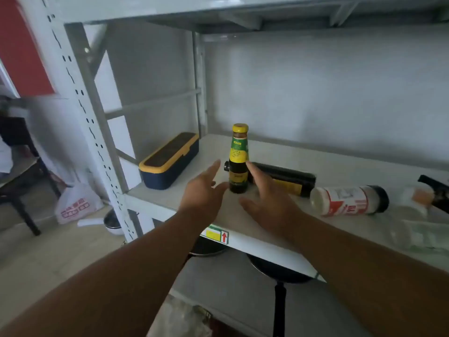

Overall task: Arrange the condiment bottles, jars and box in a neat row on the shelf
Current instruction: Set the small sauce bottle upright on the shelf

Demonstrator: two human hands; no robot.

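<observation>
A dark sauce bottle (pixel 238 159) with a yellow cap and green-yellow label stands upright on the white shelf (pixel 340 166). My left hand (pixel 202 193) is open just left of it, fingers spread. My right hand (pixel 267 198) is open just right of it, fingertips near the bottle's side. Behind the right hand a dark bottle (pixel 289 179) with a yellow label lies on its side. Further right lie a white jar (pixel 349 200) with a red label and black cap and a clear bottle (pixel 418 229). A navy box (pixel 168 161) with a yellow rim sits at the shelf's left end.
Another dark object (pixel 435 193) pokes in at the far right edge. A perforated shelf upright (pixel 97 147) stands at the left. Below the shelf are dark pans (pixel 279 268). A plastic bag (pixel 77 203) and a small pot (pixel 113 222) rest on the floor at left.
</observation>
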